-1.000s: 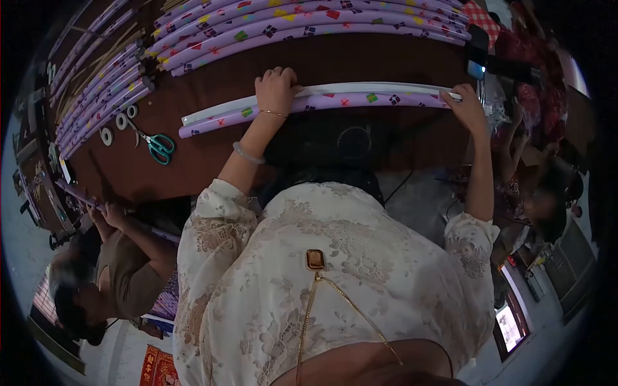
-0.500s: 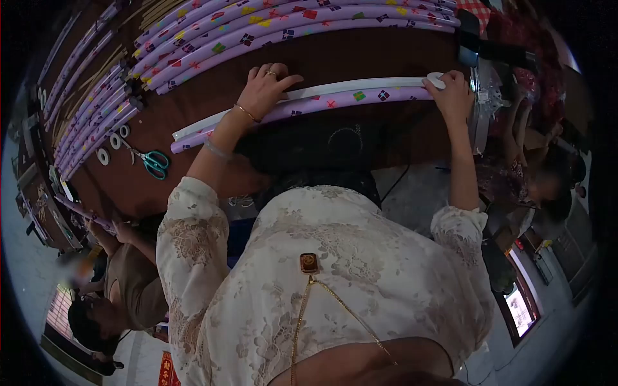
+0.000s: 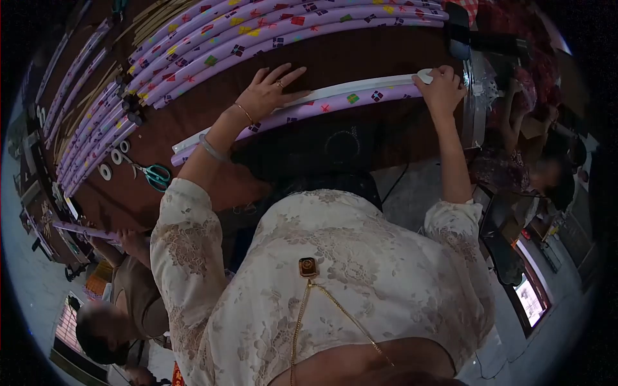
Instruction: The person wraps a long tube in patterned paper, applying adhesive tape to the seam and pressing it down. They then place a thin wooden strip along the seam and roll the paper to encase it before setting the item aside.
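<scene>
A purple wrapping paper roll (image 3: 331, 106) printed with small gifts lies across the table in front of me, with a white strip (image 3: 360, 84) running along its far edge. My left hand (image 3: 269, 91) rests over the roll left of its middle, palm down, fingers spread and stretched out. At the roll's right end, my right hand (image 3: 444, 93) pinches a white tape roll (image 3: 425, 76) between thumb and curled fingers. The paper under my left palm is hidden.
Several purple rolls (image 3: 225, 55) lie at the back, more (image 3: 96, 145) at the left. Teal-handled scissors (image 3: 156, 177) and small tape rolls (image 3: 105, 172) lie near my left forearm. A black object (image 3: 457, 32) stands at the back right. Other people (image 3: 135, 296) sit on both sides.
My left hand's fingers have opened out from a more bent pose and now stretch toward the right. My right hand keeps its pinch on the tape roll. The view has shifted slightly.
</scene>
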